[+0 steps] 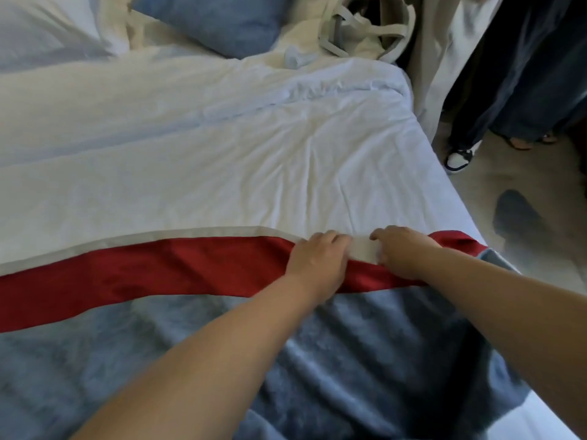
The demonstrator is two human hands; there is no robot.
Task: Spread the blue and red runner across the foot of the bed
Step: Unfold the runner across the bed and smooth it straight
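Observation:
The runner lies across the near part of the bed: a red band with a pale grey edge on its far side and a fuzzy blue part toward me. It is flat at the left and bunched and wrinkled near the right edge of the bed. My left hand rests on the red band with its fingers curled over the far edge. My right hand sits just to the right of it, fingers curled, pinching the pale edge. A small patch of pale cloth shows between the two hands.
The white duvet covers the bed beyond the runner. A blue pillow and a cream tote bag lie at the head end. A person's legs and shoes stand on the floor at the right of the bed.

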